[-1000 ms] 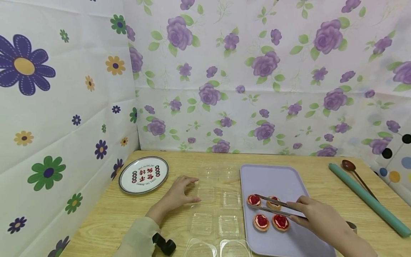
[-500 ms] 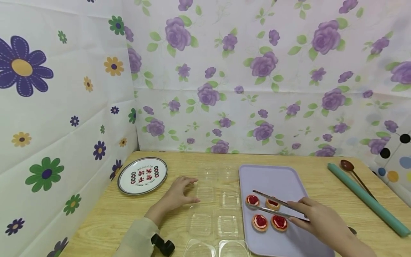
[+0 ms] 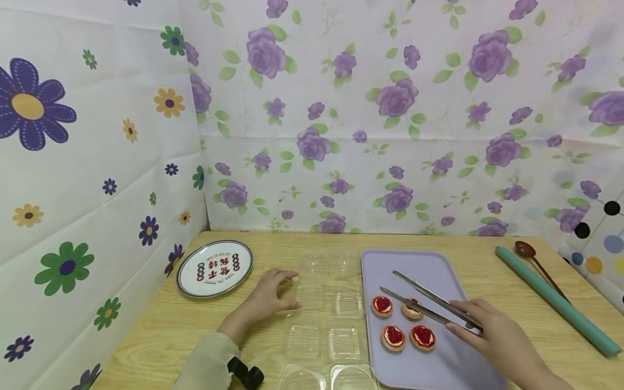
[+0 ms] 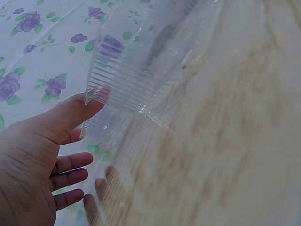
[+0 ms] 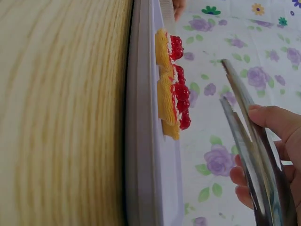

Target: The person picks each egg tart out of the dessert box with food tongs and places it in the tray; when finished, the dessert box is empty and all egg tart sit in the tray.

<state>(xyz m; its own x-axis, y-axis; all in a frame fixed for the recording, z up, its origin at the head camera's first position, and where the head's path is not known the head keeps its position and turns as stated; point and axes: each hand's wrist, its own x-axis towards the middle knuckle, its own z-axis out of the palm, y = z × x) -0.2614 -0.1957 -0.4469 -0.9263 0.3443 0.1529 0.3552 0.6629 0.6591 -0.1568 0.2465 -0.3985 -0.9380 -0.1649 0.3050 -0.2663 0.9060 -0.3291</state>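
Observation:
My right hand (image 3: 502, 338) holds metal tongs (image 3: 429, 300) above a lilac tray (image 3: 404, 265), their tips apart with nothing between them. Several small tarts topped with red fruit and cream, such as the front-left tart (image 3: 392, 338), sit on the tray below; the tongs partly cover the back-right one (image 3: 412, 309). To the tray's left lie clear plastic containers (image 3: 303, 340) with square compartments. My left hand (image 3: 265, 295) is at their left side, thumb and fingers spread. In the left wrist view, its thumb touches the ribbed plastic wall (image 4: 124, 77) while the other fingers are loosely bent.
A white plate (image 3: 214, 269) with red lettering stands at the back left of the wooden table (image 3: 161, 325). Along the right side lie a teal roll (image 3: 556, 299) and a dark brown spoon (image 3: 525, 249). Patterned sheets hang behind and to the left.
The tongs, earlier around the back-left tart, have opened and risen away from it to the right with my right hand. That tart stays on the tray. My left hand keeps its place.

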